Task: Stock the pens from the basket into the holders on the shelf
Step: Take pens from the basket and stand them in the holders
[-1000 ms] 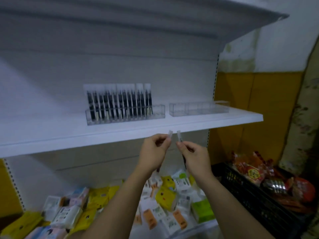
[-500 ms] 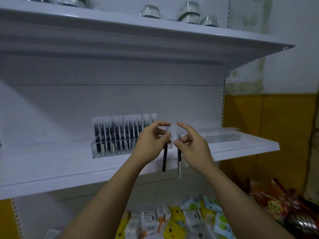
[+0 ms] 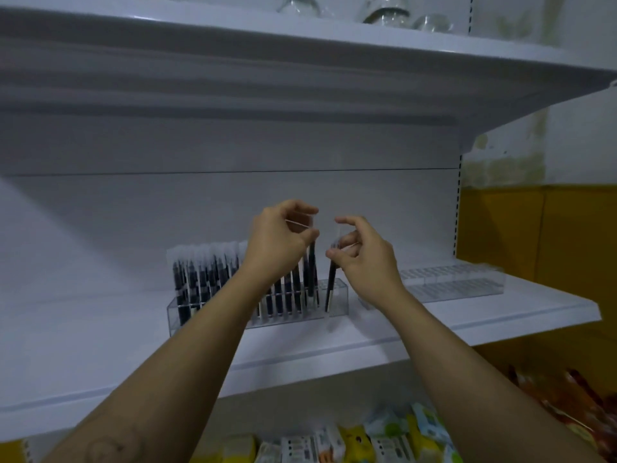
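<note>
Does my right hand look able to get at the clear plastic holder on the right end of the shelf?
Probably yes: the clear plastic holder sits just beside the right hand with nothing between them, though that hand is pinching a slim black pen.

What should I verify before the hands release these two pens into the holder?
1. Left hand grips left pen: ok.
2. Right hand pinches right pen: ok.
3. Both pens' lower ends inside the left holder: ok.
4. Each pen seated in a free slot: cannot tell.
5. Right holder has room for later pens: ok.
</note>
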Action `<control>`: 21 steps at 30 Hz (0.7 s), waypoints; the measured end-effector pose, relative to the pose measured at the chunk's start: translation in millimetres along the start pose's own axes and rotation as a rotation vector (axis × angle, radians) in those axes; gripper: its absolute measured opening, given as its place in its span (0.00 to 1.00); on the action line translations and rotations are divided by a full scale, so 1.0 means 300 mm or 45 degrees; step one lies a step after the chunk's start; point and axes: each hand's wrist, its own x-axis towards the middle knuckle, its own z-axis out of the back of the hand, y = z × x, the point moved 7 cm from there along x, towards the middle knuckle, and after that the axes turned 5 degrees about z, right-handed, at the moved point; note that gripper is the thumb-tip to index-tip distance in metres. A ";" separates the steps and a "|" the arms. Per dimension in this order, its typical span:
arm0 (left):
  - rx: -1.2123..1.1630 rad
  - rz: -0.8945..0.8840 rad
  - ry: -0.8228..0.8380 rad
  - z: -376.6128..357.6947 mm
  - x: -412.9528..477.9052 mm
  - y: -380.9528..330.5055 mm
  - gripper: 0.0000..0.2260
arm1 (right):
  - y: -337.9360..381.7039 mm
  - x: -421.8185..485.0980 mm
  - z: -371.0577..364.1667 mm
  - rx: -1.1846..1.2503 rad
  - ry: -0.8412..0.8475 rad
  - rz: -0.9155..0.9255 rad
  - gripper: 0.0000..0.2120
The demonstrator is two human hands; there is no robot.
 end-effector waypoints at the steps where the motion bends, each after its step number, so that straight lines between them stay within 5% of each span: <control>1: 0.001 -0.008 -0.008 -0.001 0.016 0.004 0.11 | -0.005 0.017 -0.008 0.000 -0.021 0.016 0.19; 17: 0.174 0.016 -0.072 -0.060 0.103 0.150 0.10 | -0.114 0.155 -0.074 -0.067 -0.147 0.057 0.18; 21: 0.387 -0.055 -0.074 -0.087 0.088 0.168 0.08 | -0.138 0.122 -0.138 -0.134 0.065 0.045 0.17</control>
